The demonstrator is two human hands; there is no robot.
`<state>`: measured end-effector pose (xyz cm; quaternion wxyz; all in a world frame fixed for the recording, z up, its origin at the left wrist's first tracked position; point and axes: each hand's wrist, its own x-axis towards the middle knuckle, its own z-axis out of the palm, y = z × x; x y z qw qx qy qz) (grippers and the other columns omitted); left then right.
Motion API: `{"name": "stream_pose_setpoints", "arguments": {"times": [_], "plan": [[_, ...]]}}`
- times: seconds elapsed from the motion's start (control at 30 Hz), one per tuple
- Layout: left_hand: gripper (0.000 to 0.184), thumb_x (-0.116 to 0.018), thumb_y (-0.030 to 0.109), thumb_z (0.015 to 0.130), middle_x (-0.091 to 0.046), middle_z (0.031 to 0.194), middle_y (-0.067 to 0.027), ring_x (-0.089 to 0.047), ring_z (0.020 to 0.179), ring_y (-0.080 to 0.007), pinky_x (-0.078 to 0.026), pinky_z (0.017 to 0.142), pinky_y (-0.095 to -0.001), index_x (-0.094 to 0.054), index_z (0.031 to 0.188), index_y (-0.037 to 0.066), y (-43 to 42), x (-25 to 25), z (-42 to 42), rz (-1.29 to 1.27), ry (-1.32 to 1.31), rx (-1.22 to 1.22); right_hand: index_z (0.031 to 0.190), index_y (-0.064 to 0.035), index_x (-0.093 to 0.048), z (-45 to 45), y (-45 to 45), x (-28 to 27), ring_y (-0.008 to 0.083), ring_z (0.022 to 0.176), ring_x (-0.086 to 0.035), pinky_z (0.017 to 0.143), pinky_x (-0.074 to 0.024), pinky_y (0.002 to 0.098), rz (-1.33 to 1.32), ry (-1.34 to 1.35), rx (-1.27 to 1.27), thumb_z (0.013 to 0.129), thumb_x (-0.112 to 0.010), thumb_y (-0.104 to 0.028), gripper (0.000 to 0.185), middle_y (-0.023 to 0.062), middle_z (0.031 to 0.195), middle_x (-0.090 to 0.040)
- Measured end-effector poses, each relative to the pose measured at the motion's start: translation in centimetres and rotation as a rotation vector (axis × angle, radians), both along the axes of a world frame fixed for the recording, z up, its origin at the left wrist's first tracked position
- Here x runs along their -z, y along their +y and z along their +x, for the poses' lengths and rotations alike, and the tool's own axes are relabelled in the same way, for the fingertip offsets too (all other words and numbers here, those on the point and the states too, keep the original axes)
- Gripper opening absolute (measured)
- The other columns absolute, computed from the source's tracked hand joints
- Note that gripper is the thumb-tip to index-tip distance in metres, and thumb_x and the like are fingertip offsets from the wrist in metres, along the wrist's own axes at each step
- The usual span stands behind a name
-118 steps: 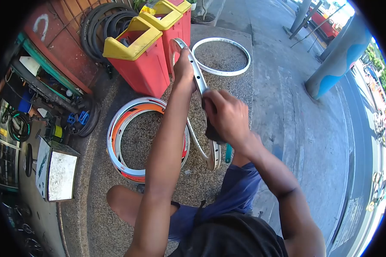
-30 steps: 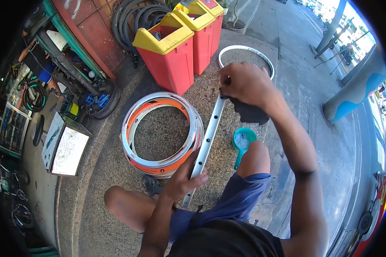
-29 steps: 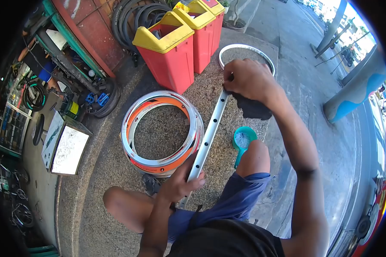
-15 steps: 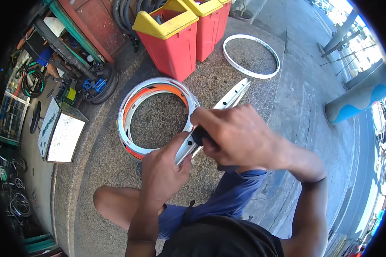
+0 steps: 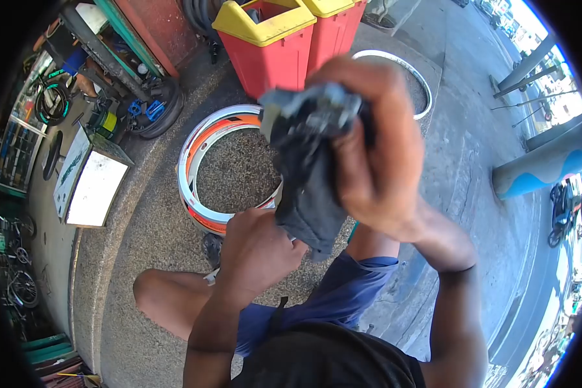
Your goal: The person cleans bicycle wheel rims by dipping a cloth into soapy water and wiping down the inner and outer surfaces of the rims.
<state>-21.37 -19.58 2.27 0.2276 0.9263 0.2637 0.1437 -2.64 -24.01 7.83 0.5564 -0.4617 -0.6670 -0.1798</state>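
Note:
My right hand (image 5: pixel 388 149) is raised close to the camera, its fingers closed on a crumpled black rag (image 5: pixel 310 187) with a worn grey end. The rag hangs down in front of my left hand's fingertips. My left hand (image 5: pixel 255 249) is closed around a white bicycle rim (image 5: pixel 277 195), most of which is hidden behind the rag and the hand. Just beyond it, a stack of silver, orange and white rims (image 5: pixel 189 169) lies on the ground. Another white rim (image 5: pixel 425 83) lies farther off, partly covered by my right hand.
Red bins with yellow lids (image 5: pixel 265 55) stand ahead. To the left are a white box-like stand (image 5: pixel 97 194) and a tyre (image 5: pixel 161 123) with blue pedals on it. A painted pillar (image 5: pixel 543 171) and parked motorcycle (image 5: pixel 564 213) are at the right.
My right hand has lifted the rag up off the rim toward the camera. The held rim, earlier plainly visible and slanting away, is now mostly hidden. The view has shifted slightly.

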Motion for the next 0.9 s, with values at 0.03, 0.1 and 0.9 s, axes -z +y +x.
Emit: {"name": "stream_pose_setpoints", "arguments": {"times": [0.03, 0.1, 0.9], "plan": [[0.023, -0.077, 0.021, 0.081, -0.072, 0.077, -0.0173, -0.071, 0.075, -0.0387, -0.056, 0.069, -0.0493, -0.077, 0.103, 0.015, 0.2, -0.6, 0.2, -0.044, 0.017, 0.021, 0.113, -0.0054, -0.064, -0.5, -0.1, 1.2, 0.0237, 0.087, -0.068, 0.066, -0.0554, 0.0359, 0.004, -0.034, 0.031, 0.084, -0.068, -0.003, 0.029, 0.0103, 0.102, -0.064], [0.021, -0.077, 0.021, 0.080, -0.072, 0.078, -0.0172, -0.071, 0.076, -0.0388, -0.057, 0.071, -0.0491, -0.077, 0.100, 0.015, 0.4, -0.9, 0.0, -0.072, 0.043, 0.047, 0.106, -0.0098, -0.068, -0.4, -0.8, 2.9, 0.0254, 0.082, -0.069, 0.058, -0.0571, 0.0378, -0.009, -0.114, 0.028, 0.077, -0.072, -0.003, 0.030, 0.0086, 0.097, -0.063], [0.021, -0.080, 0.020, 0.076, -0.070, 0.073, -0.0170, -0.071, 0.074, -0.0398, -0.057, 0.069, -0.0491, -0.072, 0.091, 0.008, -0.4, -0.9, 0.3, -0.152, -0.004, 0.063, 0.105, -0.0040, -0.066, 1.3, -2.4, -4.4, 0.0386, 0.095, -0.070, 0.079, -0.0546, 0.0486, -1.006, -0.206, -0.519, 0.072, -0.076, 0.002, 0.035, 0.0142, 0.096, -0.072]]}}
